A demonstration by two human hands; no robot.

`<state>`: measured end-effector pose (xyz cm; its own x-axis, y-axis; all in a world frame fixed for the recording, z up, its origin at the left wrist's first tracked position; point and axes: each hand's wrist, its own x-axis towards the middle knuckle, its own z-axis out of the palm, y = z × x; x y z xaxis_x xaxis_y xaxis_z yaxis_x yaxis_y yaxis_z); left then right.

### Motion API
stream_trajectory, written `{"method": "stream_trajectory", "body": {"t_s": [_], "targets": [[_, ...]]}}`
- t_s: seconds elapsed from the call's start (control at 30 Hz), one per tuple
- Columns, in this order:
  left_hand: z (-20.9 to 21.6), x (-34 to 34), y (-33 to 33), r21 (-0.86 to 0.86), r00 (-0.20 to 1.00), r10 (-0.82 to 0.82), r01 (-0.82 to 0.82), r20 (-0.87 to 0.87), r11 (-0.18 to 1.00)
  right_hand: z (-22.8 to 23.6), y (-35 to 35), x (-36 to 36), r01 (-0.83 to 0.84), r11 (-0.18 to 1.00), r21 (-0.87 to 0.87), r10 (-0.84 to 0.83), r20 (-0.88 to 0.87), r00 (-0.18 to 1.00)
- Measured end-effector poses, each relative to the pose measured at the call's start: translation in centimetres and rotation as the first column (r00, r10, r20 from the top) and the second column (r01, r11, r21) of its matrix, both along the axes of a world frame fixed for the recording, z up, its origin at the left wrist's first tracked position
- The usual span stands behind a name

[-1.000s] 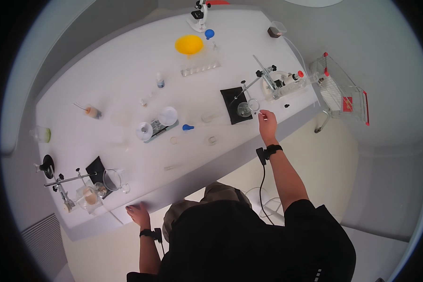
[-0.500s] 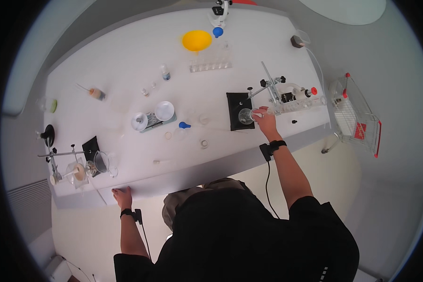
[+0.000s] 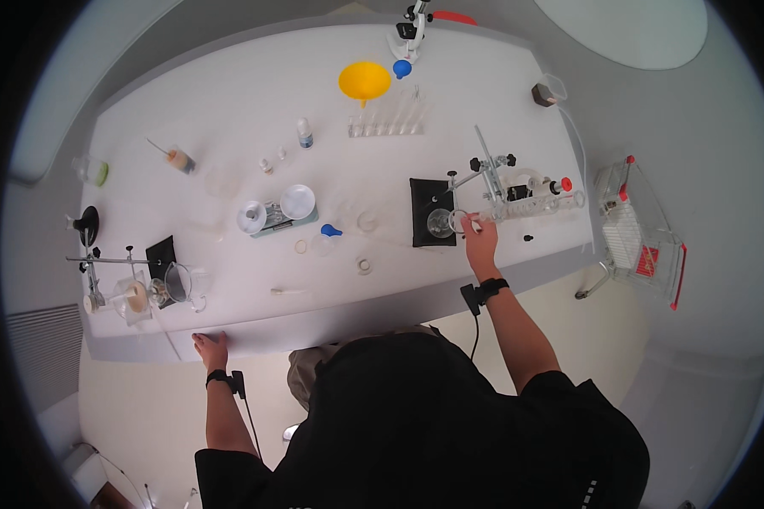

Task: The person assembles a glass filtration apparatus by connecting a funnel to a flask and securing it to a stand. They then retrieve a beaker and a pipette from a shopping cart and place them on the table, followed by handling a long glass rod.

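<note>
Head camera view: from where I stand, both bare hands are at the near side of the white surface [image 3: 467,85], set well apart. The right hand [image 3: 479,236] is closed at the fingertips, thumb and fingers pinching the right side of a clear round-rimmed piece [image 3: 457,221]; something small and white shows at the fingers, too small to make out. That clear piece sits over the right edge of a black rectangular mat [image 3: 424,193], just beside a round clear glass vessel [image 3: 438,224] on the mat. Just beyond the hand stands a silver metal stand with black knobs [image 3: 491,175], and a long clear glass tube [image 3: 560,204] lies to the right of it. A small black piece [image 3: 528,237] lies near the hand, on its right.

The left hand [image 3: 211,348] is released, its fingers loosely bent against the front edge of the surface. Nearest to it, a clear glass jug with a handle [image 3: 178,282] stands beside another black mat [image 3: 160,252]. Between the hands, farther in, are a two-pan balance [image 3: 277,216] and a blue rubber bulb [image 3: 331,230].
</note>
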<state>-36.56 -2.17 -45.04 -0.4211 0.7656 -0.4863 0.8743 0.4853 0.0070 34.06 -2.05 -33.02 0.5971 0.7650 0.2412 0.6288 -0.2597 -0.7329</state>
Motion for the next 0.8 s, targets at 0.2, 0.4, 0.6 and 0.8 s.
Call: {"method": "stream_trajectory", "body": {"t_s": [0.2, 0.4, 0.6, 0.8], "targets": [[-0.8, 0.1, -0.5, 0.006, 0.999, 0.03, -0.03, 0.015, 1.0, 0.3, -3.0, -4.5, -0.015, 1.0, 0.003, 0.015, -0.297, 0.955], [-0.6, 0.3, -0.1, -0.038, 0.999, 0.036, -0.035, 0.013, 0.999, 3.9, -0.2, -15.1, -0.558, 0.812, -0.169, 0.497, -0.302, 0.814], [0.6, 1.1, 0.1, -0.036, 0.998, 0.052, -0.05, 0.042, 0.998, 2.9, 1.0, -17.2, -0.636, 0.717, -0.285, 0.625, -0.141, 0.768], [0.8, 1.4, -0.1, -0.03, 0.998, 0.053, -0.053, 0.017, 0.998, 1.9, 1.2, -17.1, -0.623, 0.736, -0.265, 0.642, -0.017, 0.766]]}}
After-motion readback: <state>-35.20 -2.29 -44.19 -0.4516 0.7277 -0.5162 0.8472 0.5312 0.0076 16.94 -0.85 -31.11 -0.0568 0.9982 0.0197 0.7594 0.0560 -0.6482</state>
